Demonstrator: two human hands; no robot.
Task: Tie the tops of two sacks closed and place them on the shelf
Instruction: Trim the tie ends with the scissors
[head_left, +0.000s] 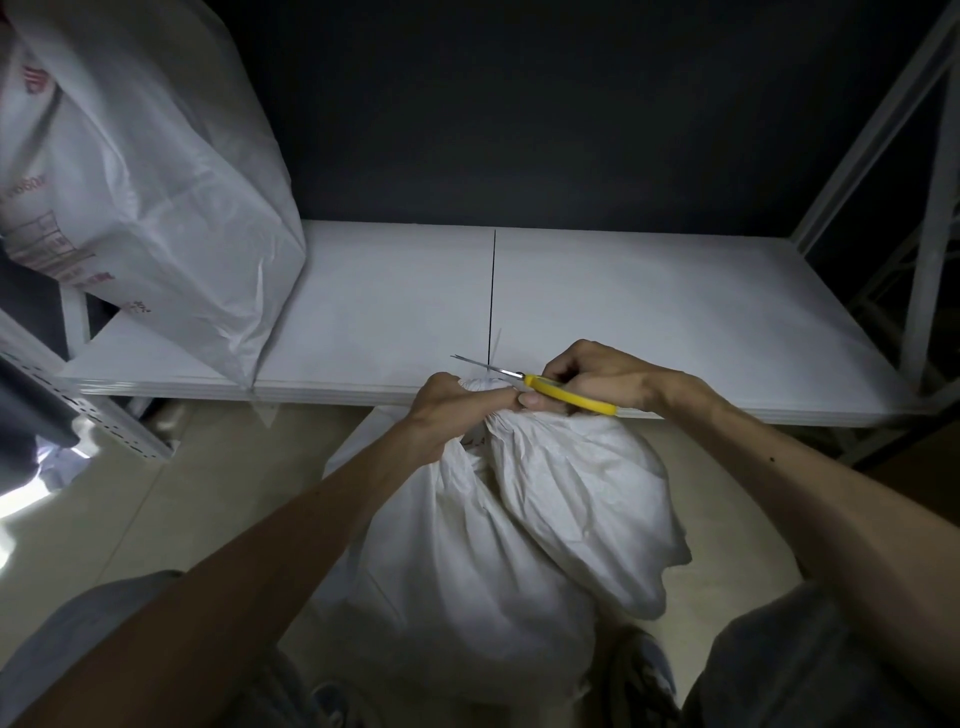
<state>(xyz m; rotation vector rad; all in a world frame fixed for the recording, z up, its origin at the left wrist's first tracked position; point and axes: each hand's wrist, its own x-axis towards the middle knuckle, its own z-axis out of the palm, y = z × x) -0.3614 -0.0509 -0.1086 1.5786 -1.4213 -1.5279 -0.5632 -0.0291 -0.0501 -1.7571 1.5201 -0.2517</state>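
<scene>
Sack (519, 519): stood on end, long axis vertical, gathered neck uppermost.
Left hand (457, 410): clenched round the neck.
Right hand (597, 376): gripped scissors (566, 396), blades pointing left.

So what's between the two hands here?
Head view: the gathered top of the sack sits between the left hand and right hand, with the scissors the right hand holds reaching over it.

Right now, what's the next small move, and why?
Probably close the yellow-handled scissors to snip the thin loose strand: the left hand grips the bunched neck of the white woven sack, and the right hand holds the blades slightly open across it.
</scene>
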